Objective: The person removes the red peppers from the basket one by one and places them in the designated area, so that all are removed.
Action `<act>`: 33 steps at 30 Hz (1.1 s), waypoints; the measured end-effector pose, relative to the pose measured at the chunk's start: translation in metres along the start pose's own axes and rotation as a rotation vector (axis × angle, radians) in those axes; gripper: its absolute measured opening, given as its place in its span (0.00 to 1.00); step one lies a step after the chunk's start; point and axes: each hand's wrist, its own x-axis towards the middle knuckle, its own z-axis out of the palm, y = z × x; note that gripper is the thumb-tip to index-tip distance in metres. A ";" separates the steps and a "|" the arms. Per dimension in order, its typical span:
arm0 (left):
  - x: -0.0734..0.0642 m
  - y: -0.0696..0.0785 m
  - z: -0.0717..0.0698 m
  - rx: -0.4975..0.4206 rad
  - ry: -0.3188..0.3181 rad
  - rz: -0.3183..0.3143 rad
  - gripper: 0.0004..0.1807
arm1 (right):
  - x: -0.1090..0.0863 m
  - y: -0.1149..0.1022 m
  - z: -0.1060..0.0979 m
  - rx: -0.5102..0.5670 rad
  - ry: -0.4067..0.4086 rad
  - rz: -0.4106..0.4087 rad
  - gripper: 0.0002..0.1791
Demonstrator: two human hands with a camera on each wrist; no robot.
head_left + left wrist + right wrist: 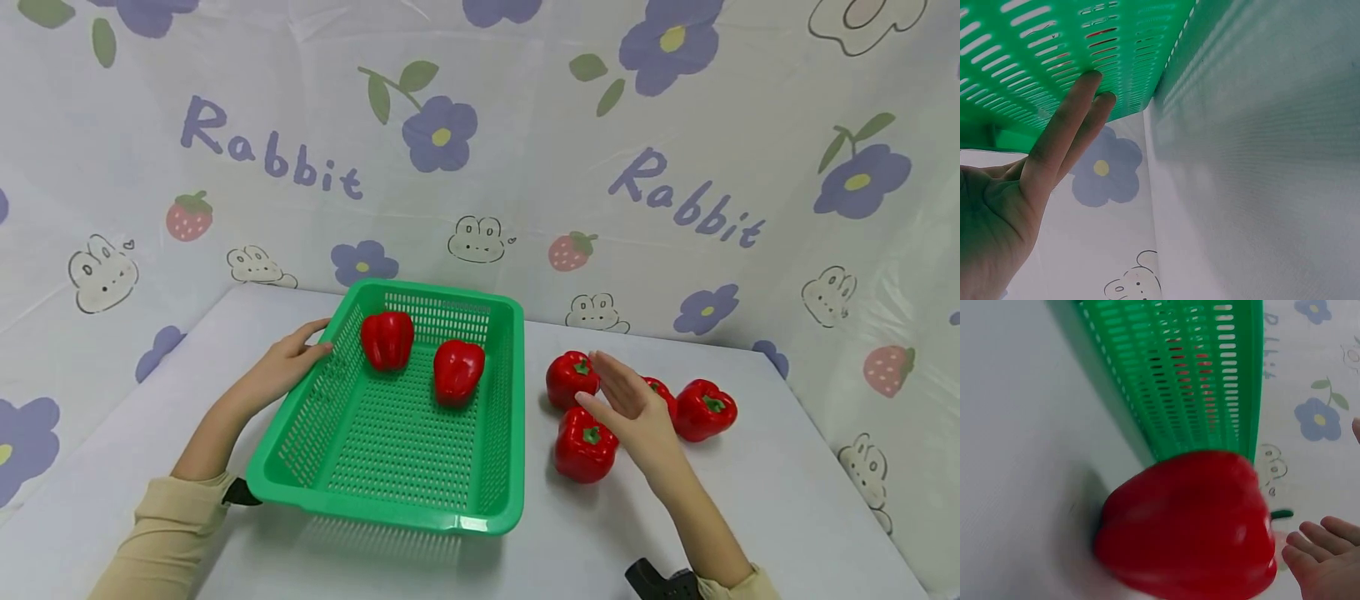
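A green plastic basket (397,512) stands on the table with two red bell peppers, one by its left wall (387,341) and one toward the back right (458,372). My left hand (288,362) rests at the basket's left rim; in the left wrist view two straight fingers (1066,128) touch the slotted outer wall. Beside the basket, my right hand (633,408) hovers among several more peppers, its fingers extended and holding nothing. Nearest it are a front pepper (586,446) and a back pepper (572,380). A large pepper (1188,528) fills the right wrist view, apart from the fingers.
Right of my right hand lies another pepper (705,411), with one more (662,395) partly hidden behind the hand. A white cloth (787,500) covers the table. Behind it hangs a patterned curtain (525,183) with flowers and rabbits.
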 end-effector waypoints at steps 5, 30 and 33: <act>0.001 0.000 0.000 0.002 -0.002 0.001 0.34 | 0.007 -0.016 0.010 0.032 0.012 0.019 0.41; 0.002 -0.003 -0.001 -0.030 -0.020 0.007 0.35 | 0.048 -0.076 0.064 0.171 0.045 0.050 0.39; 0.001 -0.002 -0.001 -0.035 -0.022 0.007 0.35 | 0.052 -0.081 0.072 0.180 0.042 0.048 0.40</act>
